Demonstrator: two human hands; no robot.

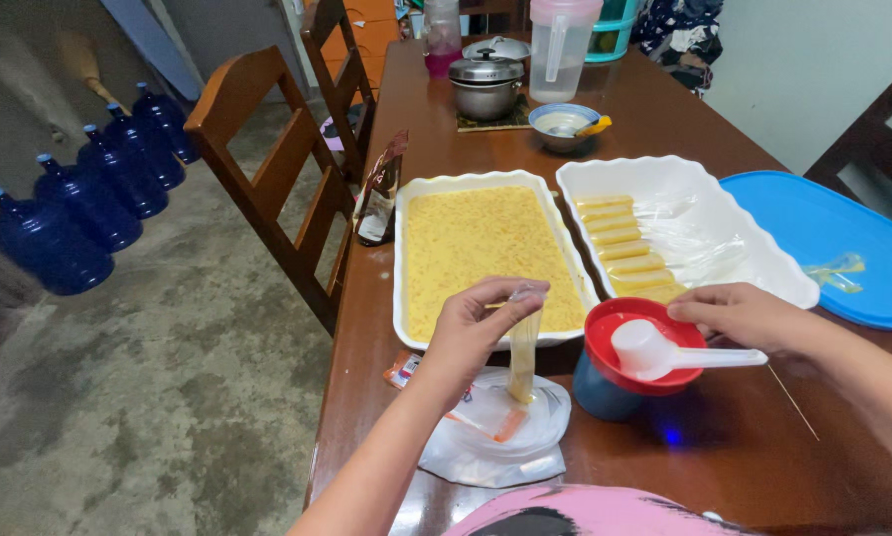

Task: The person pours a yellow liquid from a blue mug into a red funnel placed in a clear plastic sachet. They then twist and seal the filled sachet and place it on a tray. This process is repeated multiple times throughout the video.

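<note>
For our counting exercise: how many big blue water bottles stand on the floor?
5, in a diagonal row on the floor left of the chairs, from the nearest bottle to the farthest; more may lie beyond the frame.

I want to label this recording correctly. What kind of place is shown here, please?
Most likely a home dining area used for food preparation. A long wooden table with wooden chairs holds a white dish of yellow mixture and a lidded steel pot, while blue water jugs stand on the concrete floor.

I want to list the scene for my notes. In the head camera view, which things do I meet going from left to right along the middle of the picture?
Blue water bottles → wooden chair → small dark packet → white tray of yellow mixture → white tray with filled tubes → blue lid.
</note>
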